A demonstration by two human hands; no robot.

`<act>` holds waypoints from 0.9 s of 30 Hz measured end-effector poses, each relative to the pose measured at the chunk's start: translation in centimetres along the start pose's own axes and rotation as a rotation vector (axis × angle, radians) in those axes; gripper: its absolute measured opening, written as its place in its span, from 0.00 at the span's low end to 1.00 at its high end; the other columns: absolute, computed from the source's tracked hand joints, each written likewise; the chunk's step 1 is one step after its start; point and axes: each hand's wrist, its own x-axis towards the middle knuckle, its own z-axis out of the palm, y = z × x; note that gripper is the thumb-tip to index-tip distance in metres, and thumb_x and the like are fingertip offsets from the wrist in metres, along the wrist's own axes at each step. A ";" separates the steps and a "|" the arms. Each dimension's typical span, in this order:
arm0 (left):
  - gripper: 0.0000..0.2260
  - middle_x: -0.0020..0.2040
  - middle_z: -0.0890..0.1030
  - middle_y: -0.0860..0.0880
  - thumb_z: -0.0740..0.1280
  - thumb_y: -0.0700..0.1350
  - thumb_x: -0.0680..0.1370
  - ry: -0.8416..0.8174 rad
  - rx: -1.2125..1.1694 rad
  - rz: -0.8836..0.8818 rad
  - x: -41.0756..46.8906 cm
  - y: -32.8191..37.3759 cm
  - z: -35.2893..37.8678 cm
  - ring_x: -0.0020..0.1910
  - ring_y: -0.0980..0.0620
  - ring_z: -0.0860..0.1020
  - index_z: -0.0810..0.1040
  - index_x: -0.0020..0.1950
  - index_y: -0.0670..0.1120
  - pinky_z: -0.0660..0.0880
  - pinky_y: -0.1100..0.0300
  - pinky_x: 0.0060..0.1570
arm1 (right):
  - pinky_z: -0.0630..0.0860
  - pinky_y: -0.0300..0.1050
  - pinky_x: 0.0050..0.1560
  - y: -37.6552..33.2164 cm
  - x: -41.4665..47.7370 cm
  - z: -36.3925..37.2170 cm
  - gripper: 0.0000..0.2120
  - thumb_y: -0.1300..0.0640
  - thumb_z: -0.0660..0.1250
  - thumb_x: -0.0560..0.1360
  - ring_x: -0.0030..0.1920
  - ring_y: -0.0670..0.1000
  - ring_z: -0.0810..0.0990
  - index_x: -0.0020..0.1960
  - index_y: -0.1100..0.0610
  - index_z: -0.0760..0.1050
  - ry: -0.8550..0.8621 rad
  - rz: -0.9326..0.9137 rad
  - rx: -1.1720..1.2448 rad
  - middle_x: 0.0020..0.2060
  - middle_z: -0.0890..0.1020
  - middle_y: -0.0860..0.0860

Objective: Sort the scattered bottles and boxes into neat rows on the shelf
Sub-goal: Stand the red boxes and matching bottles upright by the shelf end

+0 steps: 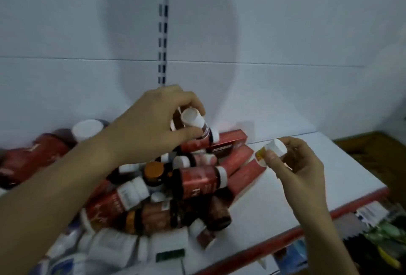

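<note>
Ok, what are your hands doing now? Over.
Left hand grips a red bottle. Right hand pinches a white bottle. Pile lies unsorted on shelf.

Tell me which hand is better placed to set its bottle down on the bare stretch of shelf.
Right. The right hand holds a small white-capped bottle over the bare shelf. The left hand grips a red-labelled bottle above the heap, probably farther from free space.
</note>
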 end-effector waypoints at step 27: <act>0.02 0.48 0.81 0.44 0.71 0.39 0.77 -0.215 0.147 -0.296 28.2 3.4 38.0 0.47 0.43 0.80 0.80 0.48 0.41 0.77 0.53 0.45 | 0.75 0.34 0.37 27.2 23.7 -16.5 0.13 0.52 0.76 0.75 0.42 0.45 0.82 0.54 0.49 0.73 -0.174 0.204 -0.445 0.46 0.82 0.42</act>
